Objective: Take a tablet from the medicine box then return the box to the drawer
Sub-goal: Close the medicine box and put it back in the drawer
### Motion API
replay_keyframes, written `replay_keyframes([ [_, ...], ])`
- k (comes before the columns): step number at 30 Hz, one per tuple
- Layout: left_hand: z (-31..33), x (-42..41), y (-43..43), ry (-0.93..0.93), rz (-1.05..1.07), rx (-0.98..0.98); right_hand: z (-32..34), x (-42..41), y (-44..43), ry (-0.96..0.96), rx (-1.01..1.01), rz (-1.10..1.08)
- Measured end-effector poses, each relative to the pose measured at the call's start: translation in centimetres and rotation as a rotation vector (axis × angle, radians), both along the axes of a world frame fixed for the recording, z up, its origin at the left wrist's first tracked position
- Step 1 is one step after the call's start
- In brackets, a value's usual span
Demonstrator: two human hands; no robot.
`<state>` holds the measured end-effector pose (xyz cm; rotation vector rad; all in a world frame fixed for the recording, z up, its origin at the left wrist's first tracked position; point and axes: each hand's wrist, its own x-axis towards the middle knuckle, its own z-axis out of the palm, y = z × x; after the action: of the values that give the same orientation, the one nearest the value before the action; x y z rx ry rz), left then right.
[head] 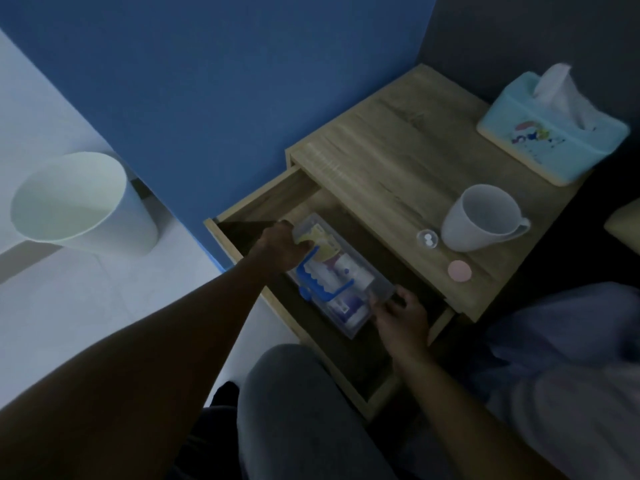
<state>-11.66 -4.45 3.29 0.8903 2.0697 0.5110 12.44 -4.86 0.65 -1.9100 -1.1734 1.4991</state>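
The medicine box (341,277) is a clear plastic case with a blue handle and packets inside. It lies within the open wooden drawer (263,199) of the bedside table. My left hand (282,245) grips the box's far end. My right hand (401,315) holds its near end. On the tabletop, a small clear cup (428,239) holds two white tablets, and a round pink lid (459,271) lies beside it.
A white mug (483,218) and a light blue tissue box (550,136) stand on the table top (388,157). A white waste bin (83,202) stands on the floor at left, by the blue wall. My knee (294,403) is just in front of the drawer.
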Motion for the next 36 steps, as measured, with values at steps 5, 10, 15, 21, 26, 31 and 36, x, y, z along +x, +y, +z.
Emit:
replay_keyframes([
  [5, -1.3, -0.1, -0.1, -0.025, 0.053, 0.040, -1.3, 0.2, 0.6, 0.022, -0.022, 0.033],
  [10, -1.5, 0.0, -0.9, 0.012, 0.054, 0.113, -1.1, 0.4, 1.1, 0.011, -0.040, 0.123],
  [15, -0.5, 0.7, -3.5, 0.159, 0.020, 0.242, 2.0, 1.9, 0.6, -0.170, 0.272, 0.344],
  [21, 0.2, 2.4, -8.1, 0.346, 0.107, 0.314, 4.9, 6.4, 0.3, -0.398, 0.878, 0.525],
  [26, -0.9, 3.4, -11.4, 0.067, 0.280, 0.356, 4.2, 9.9, 0.9, -0.556, 0.980, 0.604],
  [31, -2.5, 4.8, -11.7, -0.151, 0.239, 0.156, 4.2, 11.8, 0.8, -0.741, 0.930, 0.859],
  [36, -3.1, 5.9, -9.9, -0.203, 0.272, 0.217, 4.3, 11.9, 1.3, -0.812, 0.867, 0.968],
])
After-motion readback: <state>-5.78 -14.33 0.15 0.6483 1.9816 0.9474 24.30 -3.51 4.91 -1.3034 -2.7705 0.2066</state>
